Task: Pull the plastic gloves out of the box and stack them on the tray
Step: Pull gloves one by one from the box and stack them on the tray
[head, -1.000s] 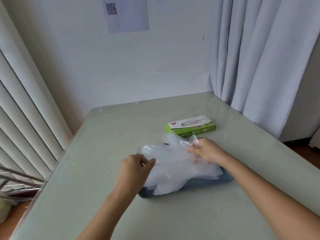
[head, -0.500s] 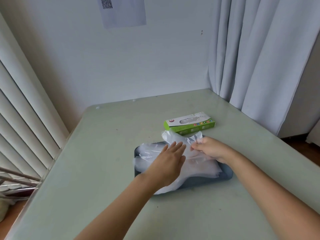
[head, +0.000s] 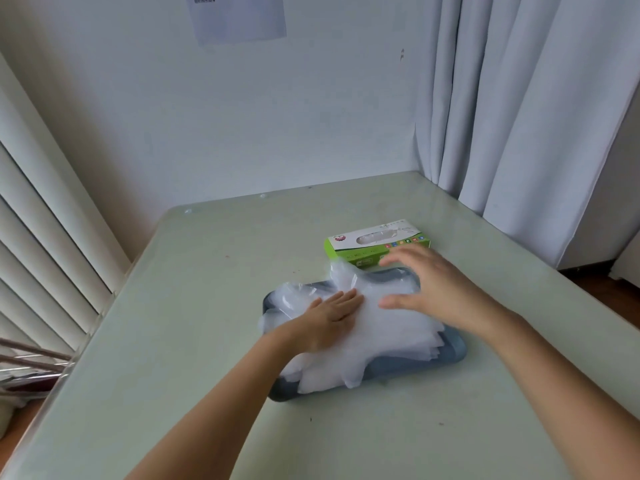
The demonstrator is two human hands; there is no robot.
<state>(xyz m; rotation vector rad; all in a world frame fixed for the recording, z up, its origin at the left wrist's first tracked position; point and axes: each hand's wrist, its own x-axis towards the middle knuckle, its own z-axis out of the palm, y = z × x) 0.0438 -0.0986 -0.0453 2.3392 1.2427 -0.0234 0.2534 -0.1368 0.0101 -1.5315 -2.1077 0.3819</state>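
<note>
A pile of clear plastic gloves (head: pixel 381 337) lies on a blue-grey tray (head: pixel 450 355) in the middle of the table. My left hand (head: pixel 329 318) lies flat on the pile's left part, fingers straight, pressing it down. My right hand (head: pixel 433 285) hovers over the pile's far right side with fingers spread and holds nothing. The green and white glove box (head: pixel 377 242) lies just behind the tray, its oval slot facing up; my right fingertips overlap its front edge in view.
The pale green table (head: pixel 207 306) meets a white wall at the back. Grey curtains (head: pixel 519 116) hang at the right, slatted blinds (head: pixel 41 254) at the left. A metal rack (head: pixel 31 365) pokes in at the lower left edge.
My right hand let go of the glove it pinched and lifted open above the pile. My left hand moved from the pile's left edge onto it and lies flat there.
</note>
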